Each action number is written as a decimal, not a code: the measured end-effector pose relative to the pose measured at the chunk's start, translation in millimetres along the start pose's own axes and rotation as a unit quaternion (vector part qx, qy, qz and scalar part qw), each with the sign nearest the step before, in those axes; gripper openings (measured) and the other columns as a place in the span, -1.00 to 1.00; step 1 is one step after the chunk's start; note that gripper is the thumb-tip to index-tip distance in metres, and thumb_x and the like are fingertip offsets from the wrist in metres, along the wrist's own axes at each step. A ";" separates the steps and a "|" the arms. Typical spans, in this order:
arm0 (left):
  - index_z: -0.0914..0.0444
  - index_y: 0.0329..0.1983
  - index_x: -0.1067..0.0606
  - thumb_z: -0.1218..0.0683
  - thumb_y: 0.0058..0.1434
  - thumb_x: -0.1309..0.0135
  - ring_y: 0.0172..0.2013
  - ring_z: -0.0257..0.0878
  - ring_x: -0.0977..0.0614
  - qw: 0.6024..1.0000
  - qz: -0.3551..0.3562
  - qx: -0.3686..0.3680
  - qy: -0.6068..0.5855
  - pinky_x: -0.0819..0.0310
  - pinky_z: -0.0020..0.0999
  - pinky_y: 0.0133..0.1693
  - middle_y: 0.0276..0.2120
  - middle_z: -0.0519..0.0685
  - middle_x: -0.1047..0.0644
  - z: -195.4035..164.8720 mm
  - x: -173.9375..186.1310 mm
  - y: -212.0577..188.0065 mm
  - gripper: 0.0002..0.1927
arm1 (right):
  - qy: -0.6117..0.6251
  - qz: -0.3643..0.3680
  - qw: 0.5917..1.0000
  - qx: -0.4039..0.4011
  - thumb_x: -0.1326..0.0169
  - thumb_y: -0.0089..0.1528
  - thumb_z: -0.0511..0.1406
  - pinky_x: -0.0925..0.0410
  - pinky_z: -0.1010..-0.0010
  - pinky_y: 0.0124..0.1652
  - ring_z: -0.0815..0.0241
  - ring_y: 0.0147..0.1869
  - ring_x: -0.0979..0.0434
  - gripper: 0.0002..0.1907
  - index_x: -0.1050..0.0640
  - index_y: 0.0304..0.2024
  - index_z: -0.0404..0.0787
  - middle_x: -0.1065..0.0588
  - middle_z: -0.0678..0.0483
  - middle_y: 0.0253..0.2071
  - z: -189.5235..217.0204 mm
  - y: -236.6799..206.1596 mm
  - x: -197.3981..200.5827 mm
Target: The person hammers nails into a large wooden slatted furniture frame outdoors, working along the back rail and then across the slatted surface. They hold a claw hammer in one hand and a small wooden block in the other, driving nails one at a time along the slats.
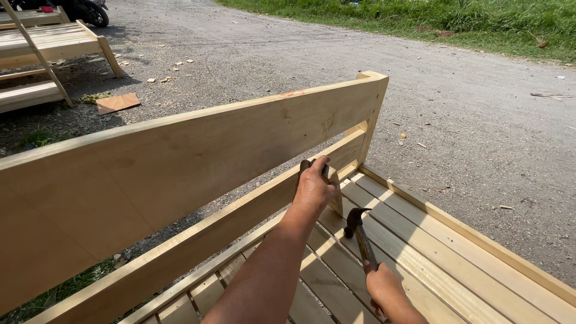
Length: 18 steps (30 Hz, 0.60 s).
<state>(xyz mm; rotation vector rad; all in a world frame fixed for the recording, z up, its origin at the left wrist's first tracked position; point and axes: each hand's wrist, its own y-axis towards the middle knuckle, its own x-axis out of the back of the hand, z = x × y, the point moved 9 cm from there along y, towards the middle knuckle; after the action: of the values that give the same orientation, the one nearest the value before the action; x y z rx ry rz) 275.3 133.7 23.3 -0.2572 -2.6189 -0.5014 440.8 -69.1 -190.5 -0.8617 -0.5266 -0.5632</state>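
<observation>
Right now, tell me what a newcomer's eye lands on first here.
The pale wooden bench fills the foreground, its wide backrest board slanting across the view. The left hand grips the lower back rail mid-frame, and the right hand holds a claw hammer over the seat slats.

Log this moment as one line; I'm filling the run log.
left hand: gripping lower back rail of pale wooden slatted bench | right hand: holding dark-headed claw hammer over seat slats | ground: gravel

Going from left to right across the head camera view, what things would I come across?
Stacked wooden frames → brown board scrap → left hand on the bench rail → hammer in the right hand → stick on the road.
</observation>
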 end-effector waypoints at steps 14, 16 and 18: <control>0.27 -0.03 -0.47 0.22 -0.10 -0.31 -0.03 -0.15 -0.68 0.981 -0.030 0.135 -0.136 -0.51 -0.32 0.09 -0.12 0.06 -0.64 25.1 -27.2 23.7 -0.49 | 0.020 -0.239 0.896 0.375 0.11 0.40 0.11 -0.42 0.06 -0.24 -0.02 -0.35 -0.55 -0.47 -0.51 -0.21 -0.21 -0.55 -0.06 -0.46 151.7 -117.7 139.4; 0.27 -0.08 -0.50 0.21 -0.12 -0.32 -0.06 -0.17 -0.69 0.981 -0.034 0.123 -0.149 -0.51 -0.35 0.07 -0.14 0.04 -0.66 25.5 -28.6 25.7 -0.52 | -0.004 -0.200 0.910 0.363 0.10 0.33 0.12 -0.44 0.07 -0.16 -0.03 -0.24 -0.61 -0.50 -0.51 -0.11 -0.13 -0.57 -0.03 -0.39 158.1 -130.2 137.9; 0.24 -0.07 -0.50 0.23 -0.16 -0.31 -0.10 -0.17 -0.70 0.981 -0.044 0.088 -0.169 -0.52 -0.36 0.03 -0.17 0.01 -0.67 19.4 -28.3 25.3 -0.49 | -0.061 -0.170 0.927 0.329 0.10 0.32 0.13 -0.44 0.05 -0.10 -0.06 -0.16 -0.64 -0.50 -0.50 -0.05 -0.08 -0.59 -0.02 -0.35 158.9 -138.4 135.6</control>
<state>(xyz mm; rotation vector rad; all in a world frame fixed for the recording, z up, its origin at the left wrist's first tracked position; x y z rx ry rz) 299.0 161.8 1.6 -0.1826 -2.9953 -0.2683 418.9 -45.5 58.0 -0.1599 -0.9237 -0.5940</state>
